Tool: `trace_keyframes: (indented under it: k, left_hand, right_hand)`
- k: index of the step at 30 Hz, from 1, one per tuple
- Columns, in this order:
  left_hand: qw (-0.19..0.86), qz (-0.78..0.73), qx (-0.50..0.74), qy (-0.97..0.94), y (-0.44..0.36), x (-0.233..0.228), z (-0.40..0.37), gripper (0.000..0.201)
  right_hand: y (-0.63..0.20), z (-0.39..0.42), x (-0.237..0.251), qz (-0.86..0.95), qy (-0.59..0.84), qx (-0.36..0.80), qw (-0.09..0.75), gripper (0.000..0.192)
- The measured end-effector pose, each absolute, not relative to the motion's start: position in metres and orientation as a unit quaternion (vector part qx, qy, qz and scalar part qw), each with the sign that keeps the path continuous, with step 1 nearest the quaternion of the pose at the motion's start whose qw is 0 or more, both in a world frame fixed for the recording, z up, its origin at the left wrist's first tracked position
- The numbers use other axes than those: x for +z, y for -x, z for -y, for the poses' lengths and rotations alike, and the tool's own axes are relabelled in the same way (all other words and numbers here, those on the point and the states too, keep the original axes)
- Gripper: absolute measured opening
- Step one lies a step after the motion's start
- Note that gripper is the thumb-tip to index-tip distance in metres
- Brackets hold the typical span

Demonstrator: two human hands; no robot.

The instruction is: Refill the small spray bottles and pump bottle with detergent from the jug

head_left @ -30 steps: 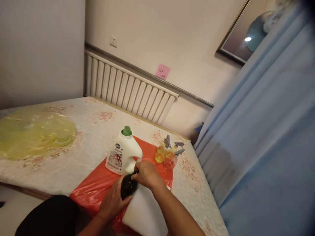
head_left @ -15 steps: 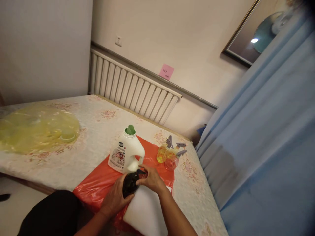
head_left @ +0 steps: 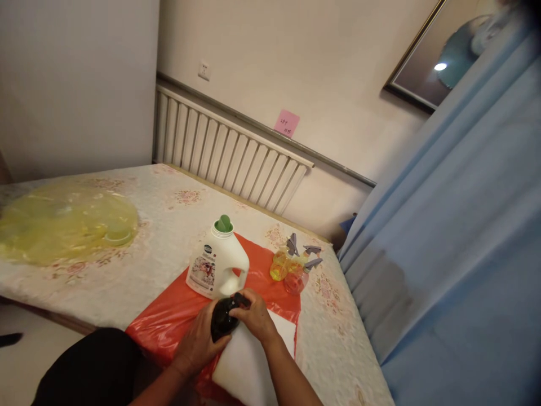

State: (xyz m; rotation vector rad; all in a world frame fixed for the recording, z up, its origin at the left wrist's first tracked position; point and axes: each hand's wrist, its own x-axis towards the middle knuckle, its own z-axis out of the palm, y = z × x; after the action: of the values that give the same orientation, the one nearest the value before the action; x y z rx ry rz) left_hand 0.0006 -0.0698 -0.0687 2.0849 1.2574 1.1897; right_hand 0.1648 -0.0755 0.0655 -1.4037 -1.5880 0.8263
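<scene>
the fingers of the left hand [head_left: 198,341] wrap around the round belly of a small dark spray bottle [head_left: 222,320], closed snugly on it from below and from the left. the fingers of the right hand [head_left: 252,316] curl over the black trigger head at the bottle's top, pinched shut on that cap end. the bottle sits between both hands, just above a white foam pad [head_left: 253,366] and over a red plastic sheet [head_left: 169,318] spread on the bed [head_left: 139,225].

the bottle looks like smooth, stiff plastic, small and probably light; whether it holds liquid cannot be told through the dark wall. its glossy skin could slip, so the belly is the sound place to clamp, with the trigger head taken at its collar rather than the thin lever.

just behind the hands a white detergent jug [head_left: 217,265] with a green cap stands upright on the red sheet. to its right lies a cluster of small yellow and pink spray bottles [head_left: 291,268] with grey triggers. further left, a yellow plastic bag [head_left: 63,223] rests on the bedcover. a blue curtain [head_left: 456,237] hangs at the right, a radiator [head_left: 228,158] along the wall.
</scene>
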Motion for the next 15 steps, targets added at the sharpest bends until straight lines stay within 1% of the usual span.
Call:
trace_keyframes:
  k: [2, 7, 11, 12, 13, 15]
  left_hand:
    - [0.219, -0.45, 0.43, -0.751, -0.001, -0.068, 0.07, 0.081]
    - [0.22, -0.45, 0.429, -0.752, -0.001, -0.066, 0.07, 0.08]
    - [0.211, -0.446, 0.436, -0.753, 0.0, -0.064, 0.07, 0.077]
    - [0.207, -0.444, 0.438, -0.754, 0.0, -0.063, 0.07, 0.077]
    - [0.204, -0.443, 0.439, -0.755, 0.0, -0.062, 0.07, 0.077]
    - [0.201, -0.443, 0.439, -0.756, 0.0, -0.061, 0.071, 0.077]
  right_hand:
    - [-0.161, 0.076, 0.061, 0.623, 0.579, 0.308, 0.426, 0.021]
    - [-0.152, 0.079, 0.051, 0.602, 0.616, 0.261, 0.436, 0.032]
    - [-0.155, 0.084, 0.06, 0.641, 0.588, 0.263, 0.419, 0.055]
    - [-0.157, 0.085, 0.064, 0.656, 0.571, 0.272, 0.411, 0.055]
    - [-0.158, 0.086, 0.067, 0.669, 0.556, 0.281, 0.405, 0.05]
    - [-0.159, 0.086, 0.07, 0.677, 0.546, 0.288, 0.401, 0.034]
